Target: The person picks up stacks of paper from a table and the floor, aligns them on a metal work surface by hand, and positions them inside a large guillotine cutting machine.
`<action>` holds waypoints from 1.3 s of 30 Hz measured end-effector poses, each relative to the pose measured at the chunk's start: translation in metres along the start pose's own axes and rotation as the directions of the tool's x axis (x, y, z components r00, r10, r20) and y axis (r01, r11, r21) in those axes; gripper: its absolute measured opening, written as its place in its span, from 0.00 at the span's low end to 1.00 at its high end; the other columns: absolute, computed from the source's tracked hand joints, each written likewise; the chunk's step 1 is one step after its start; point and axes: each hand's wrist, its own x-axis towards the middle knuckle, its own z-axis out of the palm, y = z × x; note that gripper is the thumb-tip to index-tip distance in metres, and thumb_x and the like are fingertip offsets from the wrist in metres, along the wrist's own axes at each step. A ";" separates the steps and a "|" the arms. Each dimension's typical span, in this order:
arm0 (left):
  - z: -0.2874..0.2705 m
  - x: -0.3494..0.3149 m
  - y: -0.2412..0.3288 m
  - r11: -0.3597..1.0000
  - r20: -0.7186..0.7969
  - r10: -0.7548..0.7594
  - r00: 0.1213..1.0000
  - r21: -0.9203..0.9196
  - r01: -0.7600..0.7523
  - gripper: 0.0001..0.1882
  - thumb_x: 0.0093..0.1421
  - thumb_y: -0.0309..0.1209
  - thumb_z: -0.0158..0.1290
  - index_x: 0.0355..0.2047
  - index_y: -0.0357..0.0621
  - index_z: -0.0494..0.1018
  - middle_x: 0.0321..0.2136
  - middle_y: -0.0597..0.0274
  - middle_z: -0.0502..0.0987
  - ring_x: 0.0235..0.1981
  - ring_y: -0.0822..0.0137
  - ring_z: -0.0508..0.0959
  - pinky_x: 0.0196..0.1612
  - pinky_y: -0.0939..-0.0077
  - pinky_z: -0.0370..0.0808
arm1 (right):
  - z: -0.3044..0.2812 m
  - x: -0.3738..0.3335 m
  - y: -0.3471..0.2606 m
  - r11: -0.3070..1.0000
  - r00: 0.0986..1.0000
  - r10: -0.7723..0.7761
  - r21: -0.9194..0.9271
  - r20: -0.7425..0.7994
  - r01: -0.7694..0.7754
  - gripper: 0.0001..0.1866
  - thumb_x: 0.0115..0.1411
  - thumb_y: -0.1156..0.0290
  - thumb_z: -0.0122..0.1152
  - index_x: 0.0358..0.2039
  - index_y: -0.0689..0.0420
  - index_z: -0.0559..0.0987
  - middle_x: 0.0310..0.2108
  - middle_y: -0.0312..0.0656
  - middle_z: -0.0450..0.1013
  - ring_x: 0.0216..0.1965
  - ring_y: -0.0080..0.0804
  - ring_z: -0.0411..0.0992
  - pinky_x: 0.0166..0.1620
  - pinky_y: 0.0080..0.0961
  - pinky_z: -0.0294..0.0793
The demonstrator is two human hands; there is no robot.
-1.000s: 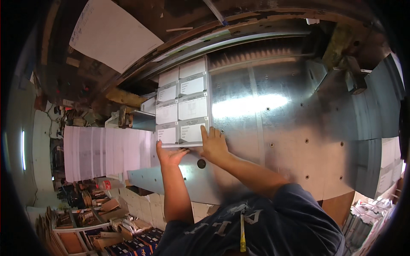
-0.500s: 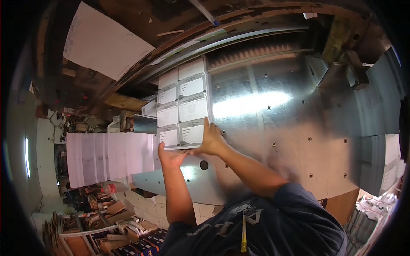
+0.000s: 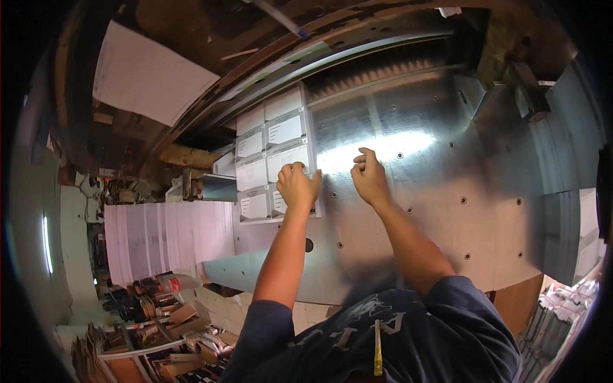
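A thick stack of white printed sheets (image 3: pixel 271 156) lies on a shiny steel machine table (image 3: pixel 447 191), pushed against the left side under the dark machine head. My left hand (image 3: pixel 297 185) rests on the stack's right near edge, fingers curled over it. My right hand (image 3: pixel 369 175) hovers just to the right over the bare steel, fingers loosely bent, holding nothing.
A second wide stack of white sheets (image 3: pixel 166 242) lies on a lower surface to the left. A large white sheet (image 3: pixel 150 76) hangs on the machine's upper left. Piles of paper and card (image 3: pixel 147 325) crowd the floor at lower left; more bundles (image 3: pixel 562 306) stand at lower right.
My left hand moved up from the stack's near edge onto its right edge. My right hand left the stack and moved right over the bare steel.
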 end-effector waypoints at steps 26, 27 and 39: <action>-0.038 -0.012 -0.041 0.314 0.509 0.808 0.297 0.055 -0.948 0.17 0.49 0.48 0.62 0.39 0.61 0.78 0.53 0.71 0.70 0.65 0.63 0.58 0.68 0.45 0.47 | 0.000 -0.007 -0.003 0.985 0.983 -0.174 0.016 0.055 0.173 0.10 0.56 0.72 0.55 0.38 0.60 0.74 0.27 0.49 0.76 0.28 0.42 0.76 0.34 0.36 0.75; -0.037 -0.010 -0.043 0.315 0.495 0.819 0.291 0.038 -0.948 0.17 0.50 0.48 0.61 0.39 0.61 0.78 0.52 0.72 0.71 0.64 0.64 0.59 0.68 0.44 0.46 | 0.001 -0.007 -0.003 0.983 0.982 -0.183 0.018 0.045 0.183 0.10 0.56 0.71 0.55 0.38 0.61 0.74 0.27 0.49 0.76 0.28 0.43 0.76 0.34 0.36 0.75; -0.036 -0.013 -0.066 0.374 0.213 0.911 0.353 -0.067 -0.925 0.33 0.44 0.54 0.64 0.49 0.54 0.72 0.52 0.61 0.69 0.64 0.58 0.58 0.67 0.42 0.44 | 0.013 -0.008 -0.001 0.973 0.980 -0.197 -0.122 0.004 0.196 0.14 0.54 0.69 0.60 0.39 0.61 0.75 0.30 0.48 0.77 0.30 0.39 0.77 0.37 0.31 0.77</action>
